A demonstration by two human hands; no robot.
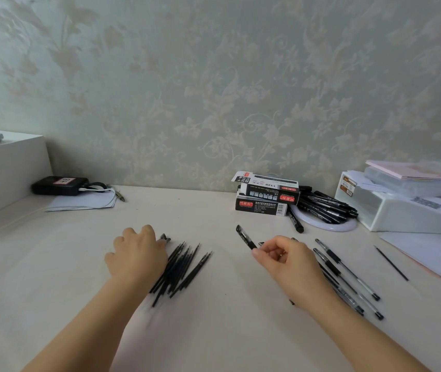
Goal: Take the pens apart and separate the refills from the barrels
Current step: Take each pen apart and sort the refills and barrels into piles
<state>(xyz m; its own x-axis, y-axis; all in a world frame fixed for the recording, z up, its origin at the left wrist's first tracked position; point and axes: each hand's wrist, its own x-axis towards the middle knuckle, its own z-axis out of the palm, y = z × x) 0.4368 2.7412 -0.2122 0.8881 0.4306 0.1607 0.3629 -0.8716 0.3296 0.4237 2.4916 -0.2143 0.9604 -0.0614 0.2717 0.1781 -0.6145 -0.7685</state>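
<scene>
The person is working at a pale table [53, 264] w/ both hands low in the head view. The left hand [136, 253] is lying knuckles-up on the left edge of the refill pile [180, 269], a loose fan of thin black refills near table centre; its fingers are curling down at the pile's far end, next to a small dark piece [166, 237] just beyond the fingertips, but whether they're gripping anything can't be told. The right hand [284, 257] is pinching a black pen piece [245, 236] betw. thumb and forefinger, the piece angling up and away to the left, other fingers curling in. Just right of that hand, a row of clear barrels [348, 275] w/ black grips is lying side by side, partly hidden under the wrist. One stray refill [391, 263] is sitting well apart on white paper [429, 253] at right. Further back, a heap of whole pens [324, 206] is resting against two stacked pen boxes [266, 194], beside a white organizer [402, 210]. Judging by looks, refills are prob. v. light, thin and a bit bendy, apt to roll or scatter, so best taken mid-shaft or swept together. Barrels look stiff, smooth plastic, likely slippery; the rubbery grip section should be the surest hold for twisting apart.
</scene>
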